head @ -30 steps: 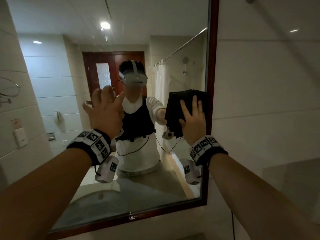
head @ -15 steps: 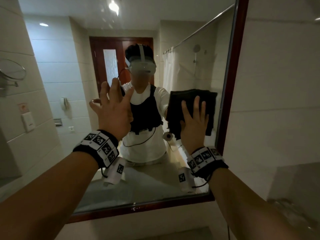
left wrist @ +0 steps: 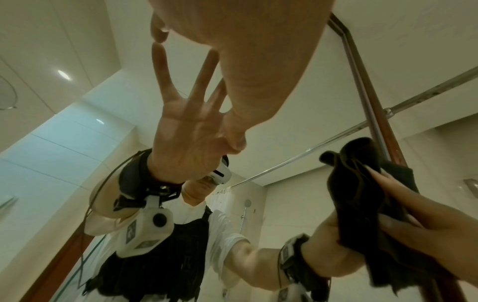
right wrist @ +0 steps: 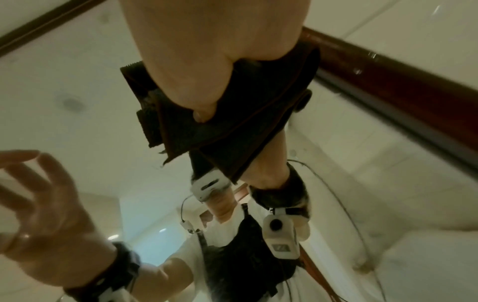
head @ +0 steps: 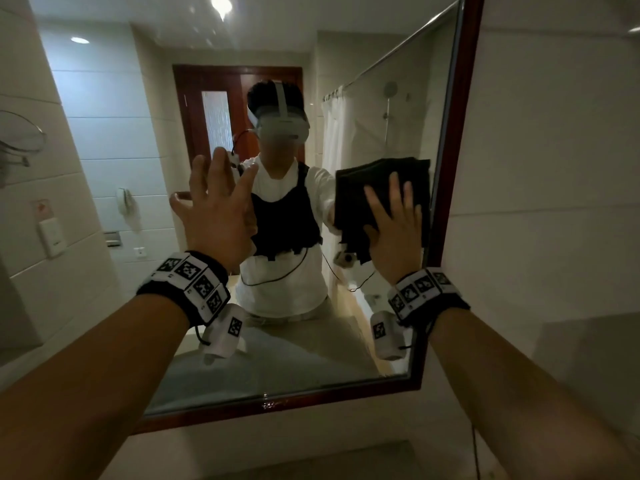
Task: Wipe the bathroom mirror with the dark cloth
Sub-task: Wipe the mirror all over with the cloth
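The bathroom mirror (head: 298, 355) has a dark red wooden frame (head: 453, 150). My right hand (head: 393, 216) presses the folded dark cloth (head: 367, 188) flat against the glass, just left of the frame's right side. In the right wrist view the thumb of my right hand (right wrist: 207, 51) lies on the cloth (right wrist: 232, 132). My left hand (head: 218, 209) is spread at the mirror's middle and holds nothing. In the left wrist view the straight fingertips of my left hand (left wrist: 232, 51) meet their reflection on the glass. The cloth (left wrist: 357, 183) shows there at the right.
Pale wall tiles (head: 554, 168) lie right of the mirror. A wall switch (head: 52, 237) and a wire rack (head: 20, 140) are at the left. A counter edge (head: 311, 459) runs below the frame. The glass reflects a person, a door and a shower curtain.
The head view has shifted a little. Both hands stay on the glass, and the cloth remains by the right side of the frame.
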Available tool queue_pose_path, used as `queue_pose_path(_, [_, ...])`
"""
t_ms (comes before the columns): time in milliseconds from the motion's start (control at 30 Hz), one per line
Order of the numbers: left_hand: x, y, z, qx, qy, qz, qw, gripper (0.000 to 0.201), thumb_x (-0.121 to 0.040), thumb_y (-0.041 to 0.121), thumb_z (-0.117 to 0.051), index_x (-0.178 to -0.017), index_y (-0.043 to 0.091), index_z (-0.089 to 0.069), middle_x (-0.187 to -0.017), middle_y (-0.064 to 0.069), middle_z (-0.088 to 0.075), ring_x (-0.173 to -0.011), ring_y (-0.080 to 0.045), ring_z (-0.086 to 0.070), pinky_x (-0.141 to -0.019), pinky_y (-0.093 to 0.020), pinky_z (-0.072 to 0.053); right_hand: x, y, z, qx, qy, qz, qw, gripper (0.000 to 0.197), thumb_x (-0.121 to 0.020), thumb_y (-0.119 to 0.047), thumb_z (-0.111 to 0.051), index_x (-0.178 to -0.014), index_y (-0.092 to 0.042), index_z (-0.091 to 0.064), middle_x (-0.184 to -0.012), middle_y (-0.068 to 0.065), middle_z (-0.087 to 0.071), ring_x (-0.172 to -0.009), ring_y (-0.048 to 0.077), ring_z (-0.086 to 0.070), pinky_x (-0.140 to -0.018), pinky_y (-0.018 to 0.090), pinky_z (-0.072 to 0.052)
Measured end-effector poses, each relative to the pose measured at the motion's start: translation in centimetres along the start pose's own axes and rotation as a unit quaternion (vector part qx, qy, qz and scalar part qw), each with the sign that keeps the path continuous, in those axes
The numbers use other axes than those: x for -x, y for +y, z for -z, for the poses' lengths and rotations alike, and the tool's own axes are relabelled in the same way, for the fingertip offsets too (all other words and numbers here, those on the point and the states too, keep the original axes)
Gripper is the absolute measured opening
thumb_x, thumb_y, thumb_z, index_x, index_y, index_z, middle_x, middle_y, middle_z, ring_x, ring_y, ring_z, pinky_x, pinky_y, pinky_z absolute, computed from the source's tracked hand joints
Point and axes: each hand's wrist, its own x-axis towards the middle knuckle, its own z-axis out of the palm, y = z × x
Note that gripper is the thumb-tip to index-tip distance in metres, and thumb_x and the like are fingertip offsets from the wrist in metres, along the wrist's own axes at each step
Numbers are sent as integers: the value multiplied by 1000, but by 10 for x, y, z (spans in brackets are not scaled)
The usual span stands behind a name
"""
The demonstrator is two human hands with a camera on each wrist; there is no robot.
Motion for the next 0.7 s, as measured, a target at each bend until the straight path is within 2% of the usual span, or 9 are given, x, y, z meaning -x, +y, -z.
queue_pose_path(100, [-1, -2, 1, -2, -2, -9, 1000, 109, -62, 33, -86, -150, 39, -22, -161, -8, -7, -146, -38, -7, -96, -75, -30, -4, 18, 7, 7, -7, -4, 1000, 72, -93, -21, -54, -155, -36, -20, -166, 7, 2, -152, 33, 5, -120, 58, -6])
queue_pose_path(200, [-2, -3, 1, -3, -6, -6, 1000, 108, -64, 34, -86, -150, 39, -21, -162, -7, -6, -146, -39, -7, -95, -77, -30, -5, 9, 5, 3, -12, -14, 1000, 70, -94, -21, -52, -155, -35, -20, -166, 8, 4, -151, 35, 7, -119, 62, -7])
queue_pose_path(267, [-2, -3, 0, 0, -6, -7, 1000, 108, -66, 32, -86, -151, 39, -20, -162, -8, -5, -146, -40, -6, -95, -78, -29, -5, -7, 3, 6, -8, -26, 1000, 65, -95, -27, -46, -155, -35, -20, -166, 9, 3, -151, 36, 6, -118, 64, -8])
queue_pose_path(367, [-3, -3, -1, 7, -9, -10, 1000, 107, -68, 31, -85, -152, 39, -18, -162, -8, -2, -147, -40, -4, -96, -79, -26, -5, -51, -3, 22, -11, 39, 999, 67, -90, -42, -43, -154, -36, -23, -166, 9, -2, -151, 37, 2, -118, 64, -8])
queue_pose_path(433, [-4, -4, 0, 4, -14, -13, 1000, 108, -68, 33, -85, -152, 39, -17, -162, -8, -2, -147, -40, -3, -96, -78, -26, -4, -83, -14, 49, -19, 104, 993, 77, -85, -48, -57, -154, -37, -25, -165, 9, -6, -151, 37, -2, -117, 64, -9])
queue_pose_path(533, [-3, -5, 1, -5, -15, -15, 1000, 109, -66, 36, -85, -151, 39, -17, -162, -9, -3, -147, -40, -5, -96, -77, -29, 0, -98, -22, 59, -9, 133, 989, 80, -84, -38, -65, -154, -36, -25, -165, 8, -8, -151, 35, -4, -117, 62, -11])
queue_pose_path(600, [-2, -5, 2, -9, -15, -16, 1000, 111, -65, 36, -86, -151, 39, -16, -162, -9, -3, -146, -40, -6, -95, -77, -30, 7, -90, -21, 49, -1, 140, 989, 79, -85, -30, -65, -153, -36, -26, -165, 8, -8, -151, 35, -5, -118, 62, -12])
queue_pose_path(700, [-1, -3, 3, -8, -20, -17, 1000, 113, -64, 33, -86, -152, 39, -14, -161, -9, -2, -147, -39, -4, -97, -77, -29, 26, -73, -27, 47, -10, 142, 989, 78, -86, -28, -66, -153, -36, -26, -165, 7, -8, -151, 35, -3, -118, 62, -13])
